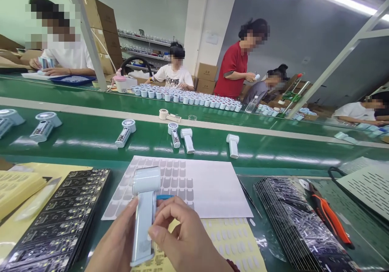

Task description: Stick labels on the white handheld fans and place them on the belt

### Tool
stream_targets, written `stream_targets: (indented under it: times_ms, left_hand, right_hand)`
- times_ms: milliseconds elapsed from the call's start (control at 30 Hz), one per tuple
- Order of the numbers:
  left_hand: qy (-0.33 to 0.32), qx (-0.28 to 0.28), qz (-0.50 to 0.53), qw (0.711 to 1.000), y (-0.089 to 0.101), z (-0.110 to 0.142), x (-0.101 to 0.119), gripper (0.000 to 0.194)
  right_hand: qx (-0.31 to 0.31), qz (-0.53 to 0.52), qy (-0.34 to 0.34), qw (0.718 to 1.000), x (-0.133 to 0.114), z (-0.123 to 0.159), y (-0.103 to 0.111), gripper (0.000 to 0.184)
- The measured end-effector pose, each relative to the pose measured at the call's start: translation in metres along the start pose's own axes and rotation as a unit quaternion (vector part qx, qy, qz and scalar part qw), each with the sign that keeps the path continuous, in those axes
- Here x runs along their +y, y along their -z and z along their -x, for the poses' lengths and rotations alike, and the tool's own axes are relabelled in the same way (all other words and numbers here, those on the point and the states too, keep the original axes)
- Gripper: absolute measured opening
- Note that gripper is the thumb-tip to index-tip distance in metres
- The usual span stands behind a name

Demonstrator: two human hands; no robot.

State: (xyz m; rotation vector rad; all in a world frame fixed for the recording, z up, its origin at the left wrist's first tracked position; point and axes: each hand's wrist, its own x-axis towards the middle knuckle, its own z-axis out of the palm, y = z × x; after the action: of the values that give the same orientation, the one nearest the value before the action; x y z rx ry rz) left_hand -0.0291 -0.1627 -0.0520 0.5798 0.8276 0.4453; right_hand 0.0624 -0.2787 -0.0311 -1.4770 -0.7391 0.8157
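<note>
Pale plastic fills both of this person's hands: a small white handheld fan (145,215) stands nearly upright between them, its long axis running from the round head near the sticker sheet down to the handle base at the bottom edge of the view. The left hand (117,243) wraps the handle from the left, thumb up along its side, fingers curled behind it and closed on the body. The right hand (185,239) comes in from the right, just as near; its thumb (156,233) and bent fingers press against the handle's right edge, and something blue (165,197) shows just above the knuckles, though I cannot tell what it is or whether the fingers pinch it. So the fan sits directly between the two hands, touching both, head pointing away from the body.

Behind the fan's head lies a white sheet of grey stickers (182,185), partly peeled, and under the right wrist a yellow sheet (234,239) of pale ones. Left of the hands sits a stack of black circuit boards (60,215); right, wrapped dark strips (291,219) and orange-handled pliers (330,217). Farther off, more fans (187,139) lie spaced along the green conveyor belt (273,142), with other people seated beyond it.
</note>
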Motion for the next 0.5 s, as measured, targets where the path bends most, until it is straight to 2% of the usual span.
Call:
stream_targets:
  times_ms: [133,267,367,500]
  left_hand:
    - [-0.031,0.005,-0.013,0.999,-0.004,-0.006,0.003,0.047]
    - [-0.023,0.042,-0.004,0.999,-0.017,-0.001,0.006,0.027]
    - [-0.010,0.079,0.021,0.997,-0.031,0.005,0.010,0.024]
    - [0.028,0.076,0.030,0.996,-0.039,0.008,0.012,0.023]
  right_hand:
    - [0.010,0.033,0.009,0.999,-0.007,-0.006,0.002,0.011]
    - [0.014,0.033,0.011,0.999,-0.008,-0.009,0.002,0.014]
    - [0.028,0.056,0.020,0.998,-0.006,-0.010,0.002,0.015]
    - [0.047,0.130,0.046,0.989,0.001,-0.010,0.000,0.015]
